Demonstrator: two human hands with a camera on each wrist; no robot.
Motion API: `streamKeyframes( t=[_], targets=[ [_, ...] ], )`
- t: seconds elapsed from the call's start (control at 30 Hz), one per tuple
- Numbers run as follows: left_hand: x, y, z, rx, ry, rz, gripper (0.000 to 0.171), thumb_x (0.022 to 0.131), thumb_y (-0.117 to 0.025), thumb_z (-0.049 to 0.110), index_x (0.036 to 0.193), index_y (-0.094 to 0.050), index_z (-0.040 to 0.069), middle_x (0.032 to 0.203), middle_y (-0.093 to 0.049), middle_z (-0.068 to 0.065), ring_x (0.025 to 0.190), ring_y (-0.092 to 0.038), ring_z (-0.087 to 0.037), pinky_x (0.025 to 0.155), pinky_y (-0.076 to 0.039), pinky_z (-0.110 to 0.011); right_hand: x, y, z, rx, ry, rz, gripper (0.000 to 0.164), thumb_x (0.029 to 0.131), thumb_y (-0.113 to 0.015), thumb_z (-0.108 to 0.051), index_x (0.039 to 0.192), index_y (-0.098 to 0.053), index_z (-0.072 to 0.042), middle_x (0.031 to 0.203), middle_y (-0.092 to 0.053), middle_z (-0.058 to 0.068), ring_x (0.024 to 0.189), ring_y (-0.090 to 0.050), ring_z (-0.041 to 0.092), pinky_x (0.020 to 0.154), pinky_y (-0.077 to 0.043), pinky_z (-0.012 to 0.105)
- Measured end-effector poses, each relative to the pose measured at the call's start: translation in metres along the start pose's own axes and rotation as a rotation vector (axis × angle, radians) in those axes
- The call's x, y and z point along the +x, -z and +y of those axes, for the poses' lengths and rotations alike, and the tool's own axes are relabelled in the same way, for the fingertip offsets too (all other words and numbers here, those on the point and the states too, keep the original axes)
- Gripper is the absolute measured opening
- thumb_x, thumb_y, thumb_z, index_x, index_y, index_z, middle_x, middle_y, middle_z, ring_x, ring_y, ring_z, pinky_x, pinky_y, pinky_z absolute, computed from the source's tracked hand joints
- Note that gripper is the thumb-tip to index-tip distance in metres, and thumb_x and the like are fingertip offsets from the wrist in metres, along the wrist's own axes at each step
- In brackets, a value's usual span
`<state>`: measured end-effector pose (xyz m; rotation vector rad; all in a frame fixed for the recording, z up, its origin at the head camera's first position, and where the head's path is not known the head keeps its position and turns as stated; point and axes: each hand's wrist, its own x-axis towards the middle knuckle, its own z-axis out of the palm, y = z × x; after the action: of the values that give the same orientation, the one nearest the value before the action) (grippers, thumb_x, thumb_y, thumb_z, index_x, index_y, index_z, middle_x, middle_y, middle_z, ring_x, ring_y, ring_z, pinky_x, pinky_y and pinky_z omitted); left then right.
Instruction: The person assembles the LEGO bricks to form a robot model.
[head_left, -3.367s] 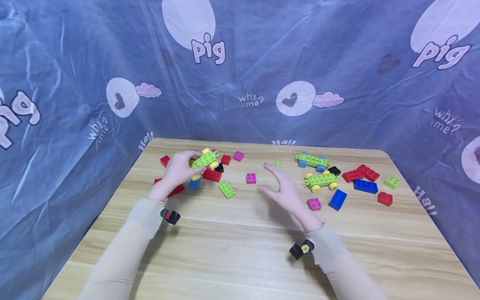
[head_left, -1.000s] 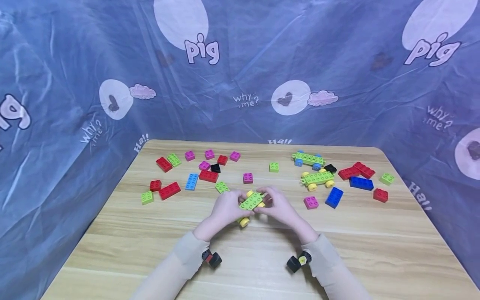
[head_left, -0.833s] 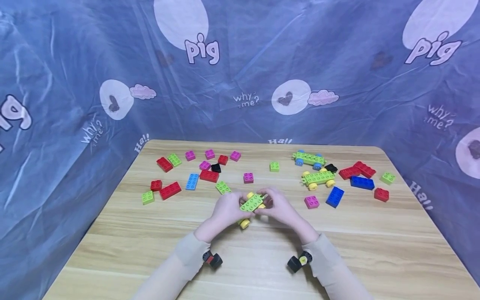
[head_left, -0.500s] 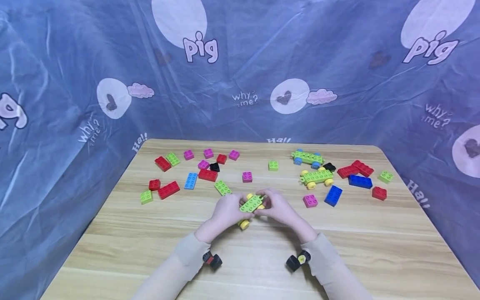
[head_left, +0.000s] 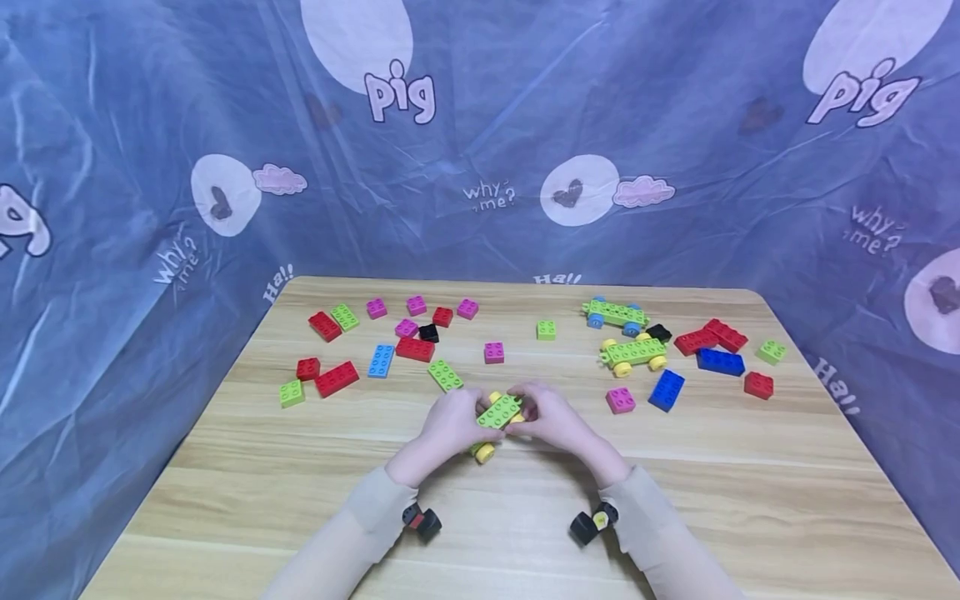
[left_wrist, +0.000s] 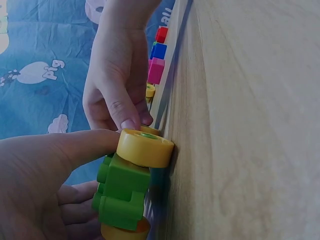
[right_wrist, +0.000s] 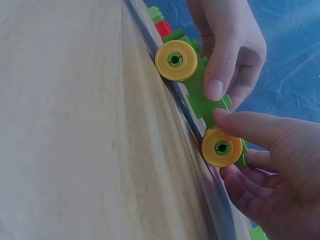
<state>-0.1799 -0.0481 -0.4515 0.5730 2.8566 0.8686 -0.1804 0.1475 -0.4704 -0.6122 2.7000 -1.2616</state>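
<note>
A lime-green wheeled toy car base (head_left: 500, 411) with yellow wheels is between both hands at the middle of the table. My left hand (head_left: 453, 421) grips it by its long sides, thumb on the near side. My right hand (head_left: 551, 417) pinches its far end beside a yellow wheel. In the right wrist view the thumb of the right hand (right_wrist: 280, 160) lies just above a yellow wheel (right_wrist: 221, 146), and the left hand (right_wrist: 230, 55) holds farther along the green side. The left wrist view shows the near end's yellow wheel (left_wrist: 145, 148) low over the wooden surface.
Beyond the hands lie a lime 2x4 brick (head_left: 446, 376) and a magenta brick (head_left: 493, 352). Several red, magenta, lime and blue bricks are scattered left. On the right stand a yellow-wheeled base (head_left: 633, 352) and a blue-wheeled one (head_left: 615, 313), near blue bricks (head_left: 667, 390).
My left hand has carried the car base from the left-hand bricks to the table's middle. My right hand, open earlier, has come in and pinched its end. Over the last second both barely shift.
</note>
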Motion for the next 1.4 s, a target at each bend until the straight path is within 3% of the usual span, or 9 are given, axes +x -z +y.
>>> streamKeyframes(
  t=[0.37, 0.57, 0.77, 0.93, 1.07, 1.2, 1.4],
  targets=[
    [-0.001, 0.001, -0.002, -0.037, -0.007, -0.040, 0.042, 0.066, -0.086, 0.040, 0.094, -0.068, 0.014, 0.089, -0.071, 0.003, 0.076, -0.061, -0.010, 0.070, -0.050, -0.027, 0.000, 0.000, 0.001, -0.022, -0.006, -0.016, 0.061, 0.074, -0.081, -0.017, 0.125, -0.058, 0.005, 0.091, -0.060, 0.005, 0.075, -0.055, 0.010, 0.067, -0.050, 0.021],
    [-0.001, 0.011, -0.005, -0.006, -0.032, -0.093, 0.045, 0.070, -0.083, 0.045, 0.097, -0.069, 0.013, 0.091, -0.071, 0.002, 0.079, -0.064, -0.010, 0.071, -0.051, -0.027, 0.001, 0.000, 0.001, -0.017, 0.018, -0.023, 0.057, 0.075, -0.081, -0.017, 0.124, -0.060, 0.002, 0.090, -0.062, 0.004, 0.075, -0.055, 0.009, 0.068, -0.049, 0.021],
    [0.000, 0.028, -0.011, -0.078, -0.032, -0.153, 0.048, 0.072, -0.082, 0.042, 0.107, -0.070, 0.010, 0.098, -0.072, -0.001, 0.087, -0.066, -0.014, 0.077, -0.054, -0.031, 0.000, 0.001, 0.001, -0.011, 0.039, -0.030, 0.052, 0.076, -0.080, -0.018, 0.122, -0.062, -0.001, 0.092, -0.065, 0.004, 0.076, -0.056, 0.009, 0.070, -0.050, 0.022],
    [0.003, 0.039, -0.022, -0.101, -0.152, -0.239, 0.065, 0.072, -0.084, 0.034, 0.128, -0.060, 0.009, 0.123, -0.065, -0.006, 0.109, -0.061, -0.021, 0.094, -0.050, -0.039, 0.000, 0.001, 0.000, -0.026, 0.048, -0.033, 0.051, 0.077, -0.079, -0.017, 0.123, -0.062, -0.003, 0.102, -0.066, 0.007, 0.078, -0.058, 0.010, 0.072, -0.051, 0.023],
    [0.004, 0.041, -0.029, -0.083, -0.244, -0.311, 0.083, 0.069, -0.087, 0.031, 0.139, -0.049, 0.009, 0.141, -0.052, -0.007, 0.129, -0.048, -0.025, 0.108, -0.039, -0.042, -0.001, 0.000, 0.000, -0.032, 0.059, -0.029, 0.050, 0.077, -0.078, -0.016, 0.124, -0.063, -0.004, 0.110, -0.061, 0.011, 0.084, -0.061, 0.014, 0.076, -0.054, 0.025],
    [0.003, 0.040, -0.031, -0.078, -0.262, -0.375, 0.095, 0.066, -0.089, 0.029, 0.145, -0.041, 0.009, 0.150, -0.041, -0.007, 0.140, -0.036, -0.025, 0.115, -0.031, -0.042, -0.002, 0.000, 0.000, -0.030, 0.064, -0.025, 0.049, 0.077, -0.078, -0.015, 0.123, -0.064, -0.004, 0.106, -0.058, 0.011, 0.087, -0.061, 0.016, 0.079, -0.055, 0.027],
    [0.003, 0.038, -0.030, -0.096, -0.270, -0.434, 0.101, 0.063, -0.090, 0.025, 0.148, -0.036, 0.009, 0.153, -0.037, -0.006, 0.142, -0.031, -0.023, 0.116, -0.027, -0.041, -0.002, 0.000, -0.001, -0.026, 0.056, -0.028, 0.048, 0.077, -0.078, -0.016, 0.122, -0.066, -0.007, 0.102, -0.057, 0.007, 0.087, -0.058, 0.015, 0.079, -0.054, 0.025]
  ],
)
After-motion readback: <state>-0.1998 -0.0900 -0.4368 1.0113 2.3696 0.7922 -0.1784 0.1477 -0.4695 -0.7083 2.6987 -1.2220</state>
